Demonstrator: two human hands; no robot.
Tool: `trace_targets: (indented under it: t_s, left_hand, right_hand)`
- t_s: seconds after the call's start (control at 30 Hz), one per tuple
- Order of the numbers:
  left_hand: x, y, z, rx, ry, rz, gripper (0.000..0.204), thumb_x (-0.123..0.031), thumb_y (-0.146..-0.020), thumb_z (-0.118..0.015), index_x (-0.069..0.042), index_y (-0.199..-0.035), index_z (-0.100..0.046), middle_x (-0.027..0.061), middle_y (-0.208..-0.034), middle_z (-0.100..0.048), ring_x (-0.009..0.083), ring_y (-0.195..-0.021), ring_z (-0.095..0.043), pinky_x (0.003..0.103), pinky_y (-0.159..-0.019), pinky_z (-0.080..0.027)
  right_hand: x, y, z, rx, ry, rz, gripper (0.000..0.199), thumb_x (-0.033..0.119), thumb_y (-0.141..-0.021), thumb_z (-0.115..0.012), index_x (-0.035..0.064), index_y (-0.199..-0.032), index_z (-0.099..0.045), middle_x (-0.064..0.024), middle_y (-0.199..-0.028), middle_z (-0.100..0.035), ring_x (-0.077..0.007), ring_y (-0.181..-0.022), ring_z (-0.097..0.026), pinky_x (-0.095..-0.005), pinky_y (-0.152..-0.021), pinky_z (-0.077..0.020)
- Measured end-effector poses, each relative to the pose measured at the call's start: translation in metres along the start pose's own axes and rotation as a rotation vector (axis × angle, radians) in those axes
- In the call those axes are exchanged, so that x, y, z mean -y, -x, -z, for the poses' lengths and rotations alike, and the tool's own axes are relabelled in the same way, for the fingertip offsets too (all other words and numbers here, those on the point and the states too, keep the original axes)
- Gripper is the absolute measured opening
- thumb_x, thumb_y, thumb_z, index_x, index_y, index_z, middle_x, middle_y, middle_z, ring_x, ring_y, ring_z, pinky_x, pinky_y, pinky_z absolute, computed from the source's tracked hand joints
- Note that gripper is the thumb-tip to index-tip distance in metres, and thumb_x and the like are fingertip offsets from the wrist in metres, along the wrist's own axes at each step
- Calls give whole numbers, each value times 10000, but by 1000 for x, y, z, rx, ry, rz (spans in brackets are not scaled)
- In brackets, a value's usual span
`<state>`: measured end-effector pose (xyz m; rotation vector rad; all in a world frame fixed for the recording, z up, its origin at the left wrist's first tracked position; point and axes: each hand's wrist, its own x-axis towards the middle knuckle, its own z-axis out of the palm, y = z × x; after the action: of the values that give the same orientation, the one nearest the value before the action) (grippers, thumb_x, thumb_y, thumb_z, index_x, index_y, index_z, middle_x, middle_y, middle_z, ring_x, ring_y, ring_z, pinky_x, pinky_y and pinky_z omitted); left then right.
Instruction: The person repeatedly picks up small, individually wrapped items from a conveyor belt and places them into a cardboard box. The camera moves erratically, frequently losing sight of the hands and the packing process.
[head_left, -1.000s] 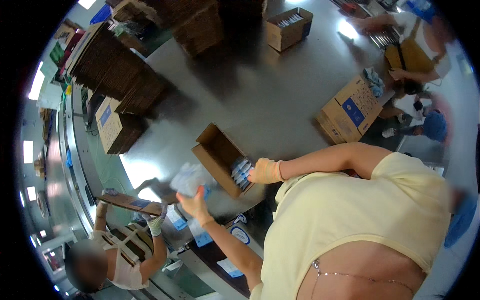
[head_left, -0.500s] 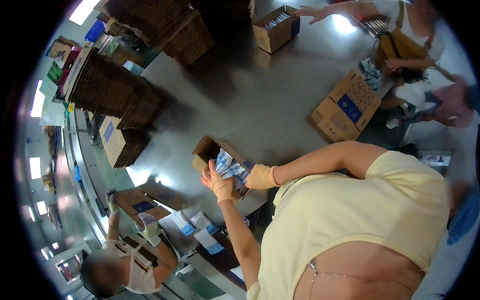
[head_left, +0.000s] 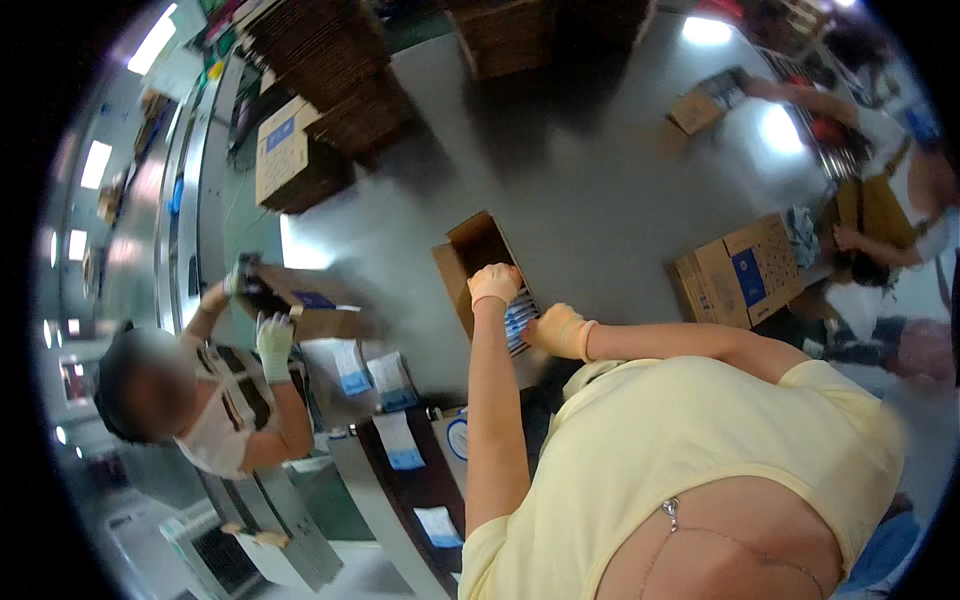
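An open cardboard box stands in front of me on the grey table, with its flaps up. White-and-blue packets stand in a row at its near end. My left hand, in a pale glove, reaches into the box with its fingers curled down at the row's far end. What those fingers hold, if anything, is hidden beneath the hand. My right hand, gloved too, is closed on the box's near right edge, beside the packets.
Stacks of flat cardboard stand at the far left. A closed carton lies to the right. At left, a co-worker handles another box. Packets lie on a dark conveyor belt. Another person's arm reaches a small box.
My view has swung, shifting the scene. My left hand has gone from spread beside tilted packets to curled inside the box. The packets now stand more upright. The co-worker's box has been lifted and tilted.
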<state>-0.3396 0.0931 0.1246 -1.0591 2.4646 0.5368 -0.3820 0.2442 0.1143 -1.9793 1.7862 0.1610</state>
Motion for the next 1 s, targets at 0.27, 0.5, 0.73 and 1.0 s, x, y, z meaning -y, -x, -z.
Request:
trace_targets:
  t_s: [0.27, 0.5, 0.73, 1.0]
  left_hand:
    - [31, 133, -38, -903, 711, -174, 345, -94, -826, -582, -44, -1167, -577, 157, -1202, -568, 318, -1148, -512, 398, -973, -406]
    - [239, 407, -157, -200, 218, 1072, 379, -145, -767, -660, -97, -1137, -595, 119, -1126, -612, 337, -1024, -586, 428, -849, -493]
    - [277, 451, -224, -167, 608, 989, 358, -159, -670, -790, -48, -970, -627, 102, -898, -669, 256, -818, -620, 382, -749, -488]
    - [310, 249, -62, -532, 849, 513, 339, -184, -840, -631, 89, -1037, -590, 132, -989, -635, 220, -890, -569, 338, -818, -431]
  right_hand:
    - [9, 13, 28, -35, 134, 108, 110, 107, -821, -542, 84, -919, -589, -105, -862, -652, -296, -751, -666, -405, -582, -528]
    - [12, 9, 31, 9, 109, 146, 89, 103, -832, -536, 75, -908, -573, -106, -905, -611, -310, -769, -648, -422, -614, -529]
    - [12, 4, 31, -2, 149, 153, 95, 105, -836, -534, 82, -922, -568, -92, -865, -610, -287, -733, -657, -411, -589, -527]
    - [11, 4, 36, 91, 142, 79, 120, 78, -815, -563, 70, -935, -557, -100, -929, -601, -298, -750, -659, -407, -597, -523]
